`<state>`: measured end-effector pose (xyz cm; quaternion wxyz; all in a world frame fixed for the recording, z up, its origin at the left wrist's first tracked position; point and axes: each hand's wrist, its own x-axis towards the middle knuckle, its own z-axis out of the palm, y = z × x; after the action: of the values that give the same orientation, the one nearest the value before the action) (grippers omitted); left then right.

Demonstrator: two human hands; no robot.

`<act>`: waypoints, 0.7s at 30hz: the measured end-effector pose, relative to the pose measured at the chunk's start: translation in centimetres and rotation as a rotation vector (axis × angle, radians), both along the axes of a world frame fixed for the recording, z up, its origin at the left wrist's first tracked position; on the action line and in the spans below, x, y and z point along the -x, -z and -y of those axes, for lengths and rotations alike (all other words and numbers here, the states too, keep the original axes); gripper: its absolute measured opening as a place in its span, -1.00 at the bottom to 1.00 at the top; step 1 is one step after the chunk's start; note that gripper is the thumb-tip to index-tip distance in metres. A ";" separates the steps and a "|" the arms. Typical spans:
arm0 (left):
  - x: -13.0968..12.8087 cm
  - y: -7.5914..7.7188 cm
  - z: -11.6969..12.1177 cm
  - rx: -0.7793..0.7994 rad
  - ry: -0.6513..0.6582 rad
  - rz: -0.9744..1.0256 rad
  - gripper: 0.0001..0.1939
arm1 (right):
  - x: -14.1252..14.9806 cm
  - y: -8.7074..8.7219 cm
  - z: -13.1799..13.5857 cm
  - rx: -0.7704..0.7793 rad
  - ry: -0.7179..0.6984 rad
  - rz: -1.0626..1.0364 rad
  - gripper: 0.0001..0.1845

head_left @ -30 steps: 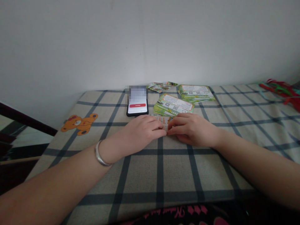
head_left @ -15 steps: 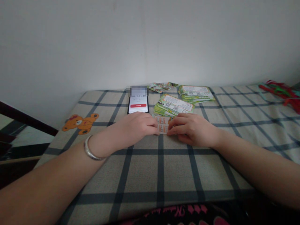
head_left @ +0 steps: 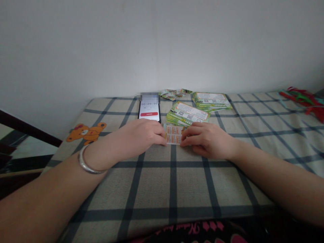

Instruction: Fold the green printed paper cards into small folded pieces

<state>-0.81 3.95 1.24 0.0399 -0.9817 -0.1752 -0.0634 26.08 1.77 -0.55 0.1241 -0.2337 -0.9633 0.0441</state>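
Note:
A small printed paper sheet (head_left: 173, 134) with orange and white blocks lies flat on the checked cloth between my hands. My left hand (head_left: 144, 136), with a silver bangle (head_left: 87, 162) on its wrist, has its fingers pressed together at the sheet's near left edge. Curled over the sheet's right part, my right hand (head_left: 206, 138) holds it with thumb and fingertips near the front edge. Just behind lies a stack of green printed leaflets (head_left: 188, 113). The left hand covers the lower edge of a phone (head_left: 149, 109), whose screen shows running digits and a red button.
A second leaflet stack (head_left: 212, 99) and some folded paper pieces (head_left: 174, 93) lie near the wall (head_left: 152, 44). On the left is an orange bear figure (head_left: 86, 132). Red and green material (head_left: 305, 101) lies at the far right of the checked cloth (head_left: 157, 189).
My left hand has slid left along the sheet's near edge, from close to the right fingertips to the left side, uncovering more print. My right hand has stayed in place.

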 end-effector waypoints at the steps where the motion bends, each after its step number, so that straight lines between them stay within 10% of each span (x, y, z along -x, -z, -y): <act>1: 0.0 -0.1 0.0 0.010 -0.014 -0.004 -0.68 | 0.0 0.0 0.0 0.002 0.001 0.001 -0.72; 21: 0.7 0.1 -0.3 0.035 0.003 -0.001 -0.67 | 0.1 0.0 0.1 -0.007 0.014 0.022 -0.74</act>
<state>-1.52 4.21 1.15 0.0228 -0.9825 -0.1747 -0.0600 25.96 1.67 -0.56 0.1146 -0.2407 -0.9631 0.0371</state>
